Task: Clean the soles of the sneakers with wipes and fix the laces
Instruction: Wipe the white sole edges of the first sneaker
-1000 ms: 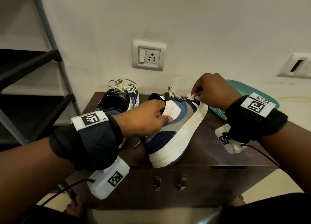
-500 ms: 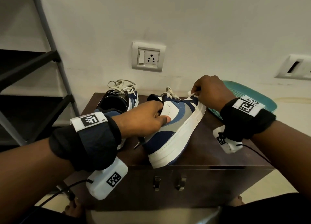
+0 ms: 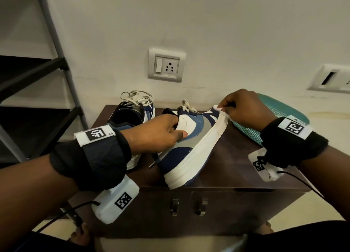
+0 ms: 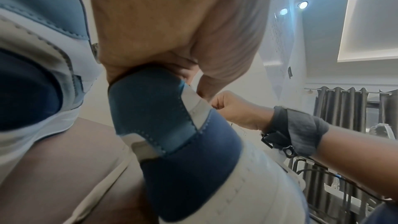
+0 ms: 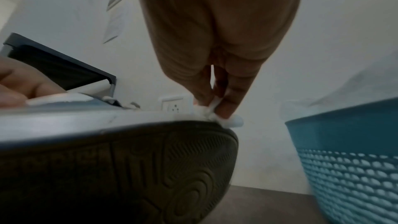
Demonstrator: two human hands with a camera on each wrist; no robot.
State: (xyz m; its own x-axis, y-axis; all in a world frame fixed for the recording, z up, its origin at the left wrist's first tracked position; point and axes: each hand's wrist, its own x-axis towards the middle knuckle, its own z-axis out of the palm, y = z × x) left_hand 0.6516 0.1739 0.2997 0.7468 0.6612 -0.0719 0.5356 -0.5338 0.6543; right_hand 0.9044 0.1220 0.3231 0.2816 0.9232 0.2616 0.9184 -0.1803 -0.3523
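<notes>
A blue, grey and white sneaker (image 3: 191,140) lies tilted on its side on the dark wooden cabinet (image 3: 236,166), white sole edge (image 3: 200,147) facing right, dark tread (image 5: 120,173) turned toward the right wrist camera. My left hand (image 3: 161,132) grips its heel collar (image 4: 155,101), thumb on the white side panel. My right hand (image 3: 244,109) pinches a small white wipe (image 3: 217,107) (image 5: 215,111) against the toe end of the sole edge. The second sneaker (image 3: 132,115) stands upright behind the left hand, with loose cream laces (image 3: 136,98).
A teal perforated basket (image 3: 269,119) (image 5: 349,159) sits at the cabinet's right back corner, close behind my right hand. A dark metal shelf rack (image 3: 37,81) stands at the left. A wall socket (image 3: 166,66) is behind the shoes. The cabinet front has two hooks (image 3: 187,206).
My right hand with the wipe has shifted a little along the toe end of the sole edge. The left hand keeps its hold on the heel; the shoe stays in place.
</notes>
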